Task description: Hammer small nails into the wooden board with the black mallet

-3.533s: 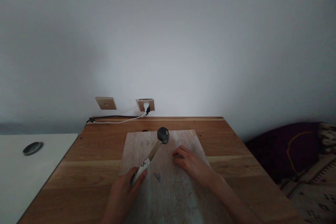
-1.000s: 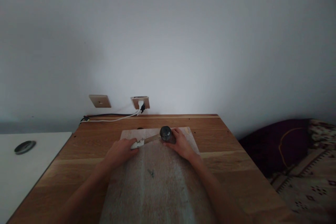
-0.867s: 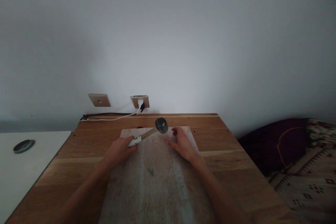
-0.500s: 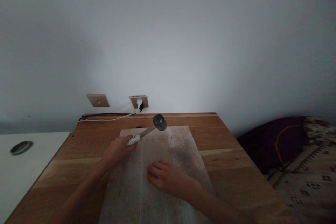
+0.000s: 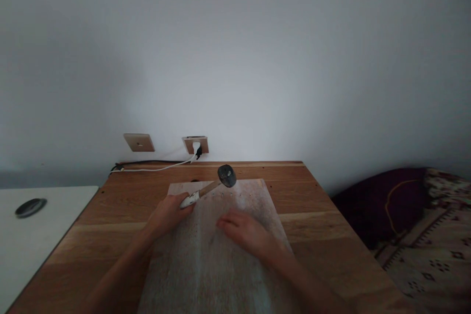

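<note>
In the head view my left hand (image 5: 175,214) is wrapped round the white-marked handle of a mallet (image 5: 227,176) with a black head. The mallet head is held up over the far end of a pale, worn wooden board (image 5: 176,274). Small points, perhaps nails, stand in a row near that end, too small to be sure. Over the middle of the board is my right hand (image 5: 245,230), blurred, its fingers drawn together in a pinch. Whatever it holds, if anything, cannot be made out; a faint dark streak shows just left of the fingertips.
The board lies on a wooden table (image 5: 324,240) against a pale wall. A socket (image 5: 201,145) with plugs and a white cable (image 5: 162,170) is behind it. At left is a white surface with a dark oval object (image 5: 31,207); at right, purple fabric (image 5: 375,206) and patterned cloth (image 5: 434,270).
My right hand has moved forward and slightly right over the board. My left hand and the mallet have shifted slightly right and lower in view.
</note>
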